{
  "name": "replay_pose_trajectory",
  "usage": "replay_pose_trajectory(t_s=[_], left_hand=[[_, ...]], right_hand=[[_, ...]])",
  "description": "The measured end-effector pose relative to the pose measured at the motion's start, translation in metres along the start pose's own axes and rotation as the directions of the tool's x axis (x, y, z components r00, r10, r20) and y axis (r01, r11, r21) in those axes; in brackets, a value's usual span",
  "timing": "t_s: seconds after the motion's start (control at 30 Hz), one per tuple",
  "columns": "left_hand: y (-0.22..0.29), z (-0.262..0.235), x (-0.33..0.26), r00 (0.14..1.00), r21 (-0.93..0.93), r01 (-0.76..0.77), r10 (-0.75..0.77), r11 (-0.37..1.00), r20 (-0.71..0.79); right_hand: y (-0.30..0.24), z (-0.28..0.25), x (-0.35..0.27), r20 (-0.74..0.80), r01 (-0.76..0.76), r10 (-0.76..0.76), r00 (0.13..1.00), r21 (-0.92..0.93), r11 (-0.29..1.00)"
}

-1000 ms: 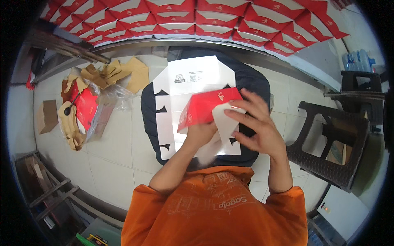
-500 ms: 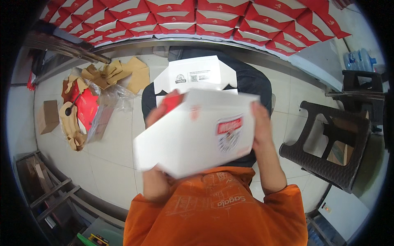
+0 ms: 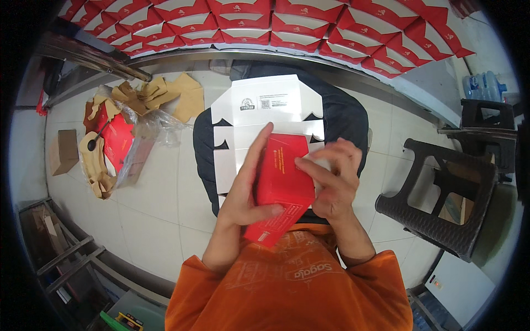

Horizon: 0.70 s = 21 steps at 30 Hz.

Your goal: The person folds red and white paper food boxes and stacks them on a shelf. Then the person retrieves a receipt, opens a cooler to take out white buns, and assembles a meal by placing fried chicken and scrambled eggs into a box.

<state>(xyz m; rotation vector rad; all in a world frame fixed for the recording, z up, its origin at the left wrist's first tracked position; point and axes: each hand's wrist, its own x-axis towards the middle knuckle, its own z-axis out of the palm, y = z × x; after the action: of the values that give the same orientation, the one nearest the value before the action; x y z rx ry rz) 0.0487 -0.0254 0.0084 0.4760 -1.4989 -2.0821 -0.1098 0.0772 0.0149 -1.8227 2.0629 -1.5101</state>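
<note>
A red cardboard box [image 3: 282,168], partly folded up, is held over my lap with yellow print on its upper face. Its left side rests against my left hand [image 3: 248,193], whose thumb lies across the lower red flap. On the other side, my right hand [image 3: 334,179] curls its fingers at the box's right edge, with the forefinger touching the red face. Underneath, a flat white die-cut carton sheet [image 3: 265,118] with notches and black print lies on my dark-trousered legs. The fingers partly cover the right edge of the box.
Stacked red-and-white boxes [image 3: 243,25] line the far side. On the tiled floor at left sits an opened package of red sheets [image 3: 113,140] with torn brown paper [image 3: 149,94]. A dark plastic stool [image 3: 436,198] stands at right, below water bottles [image 3: 483,85].
The white panel that faced up in my hands has swung out of sight, and red faces now show in a boxier shape. My right hand has moved inward; the sheet underneath is more exposed.
</note>
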Motion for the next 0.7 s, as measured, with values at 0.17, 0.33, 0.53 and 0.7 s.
replay_pose_trajectory(t_s=[0.17, 0.33, 0.53, 0.7], left_hand=[[0.002, -0.011, 0.008, 0.941, 0.090, 0.076, -0.101, 0.993, 0.324], [-0.010, -0.008, 0.007, 0.976, -0.815, 0.188, -0.196, 0.549, 0.093], [-0.003, -0.055, 0.024, 0.946, -0.859, -0.122, -0.205, 0.497, -0.252], [-0.076, -0.035, 0.031, 0.980, -0.246, -0.033, -0.017, 0.969, -0.200]], right_hand=[[0.007, 0.012, -0.007, -0.008, -0.136, 0.174, 0.985, 0.593, 0.794], [-0.008, 0.020, 0.013, 0.250, -0.138, 0.064, 0.966, 0.289, 0.948], [-0.050, -0.010, 0.048, 0.568, 0.365, -0.272, 0.777, -0.055, 0.929], [-0.078, -0.017, 0.154, 0.113, 0.613, -0.603, 0.790, -0.123, 0.780]])
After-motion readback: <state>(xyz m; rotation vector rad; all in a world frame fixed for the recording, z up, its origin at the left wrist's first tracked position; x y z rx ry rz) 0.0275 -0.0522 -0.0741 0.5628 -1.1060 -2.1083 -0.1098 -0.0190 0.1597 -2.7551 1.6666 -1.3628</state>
